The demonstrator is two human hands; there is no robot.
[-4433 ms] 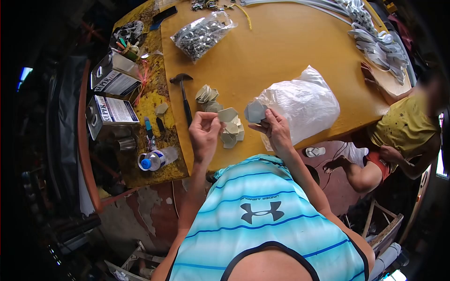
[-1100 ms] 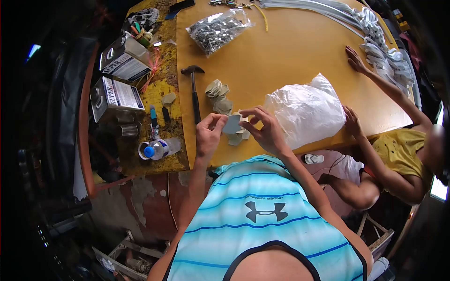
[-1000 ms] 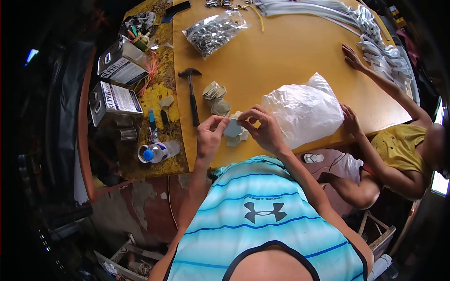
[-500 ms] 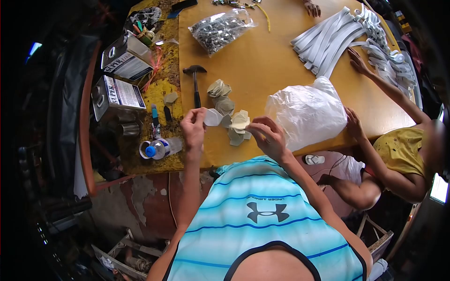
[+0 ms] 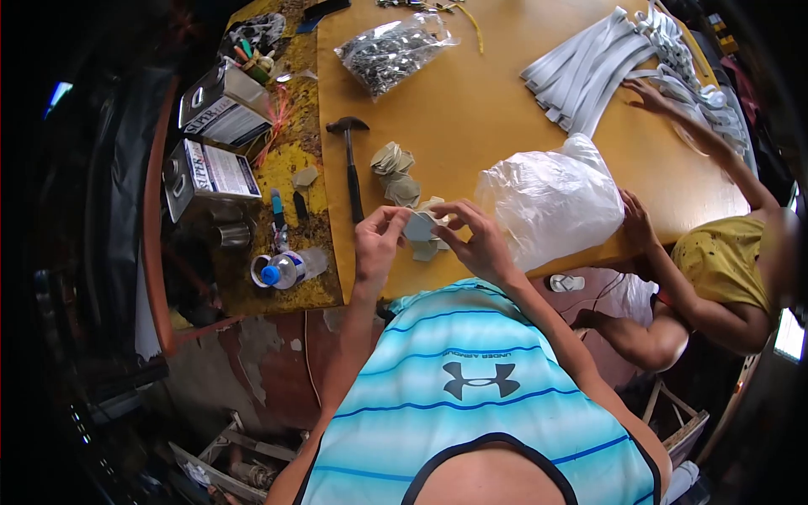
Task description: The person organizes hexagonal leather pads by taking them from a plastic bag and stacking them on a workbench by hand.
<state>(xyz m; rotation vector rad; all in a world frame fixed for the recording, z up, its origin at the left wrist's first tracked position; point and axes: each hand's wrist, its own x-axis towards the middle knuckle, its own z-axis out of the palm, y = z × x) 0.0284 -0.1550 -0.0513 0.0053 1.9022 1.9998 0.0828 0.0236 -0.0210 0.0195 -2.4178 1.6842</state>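
Between my two hands is a small flat grey hexagonal piece (image 5: pixel 419 227). My left hand (image 5: pixel 379 244) is closed, pinching its left edge between thumb and fingers. At the right edge, the thumb and fingertips of my right hand (image 5: pixel 478 244) are closed on the same piece. Under and behind it lie more pale pieces, partly hidden by my hands. A stack of beige-grey pieces (image 5: pixel 393 158) sits just beyond, on the tan tabletop (image 5: pixel 454 109). The hammer (image 5: pixel 349 160) rests left of that stack, its handle end close to my left hand.
A white plastic bag (image 5: pixel 551 202) stands right of my hands. Farther off are a clear bag of metal parts (image 5: pixel 394 55) and white straps (image 5: pixel 585 67). Metal cans (image 5: pixel 210 177) and a plastic bottle (image 5: pixel 290 268) stand at left. A co-worker in a yellow top (image 5: pixel 724 261) sits at right.
My left hand has moved right with the grey piece, over the pale pieces. My right hand has come to the piece's other edge. The co-worker's far hand has shifted slightly near the straps.
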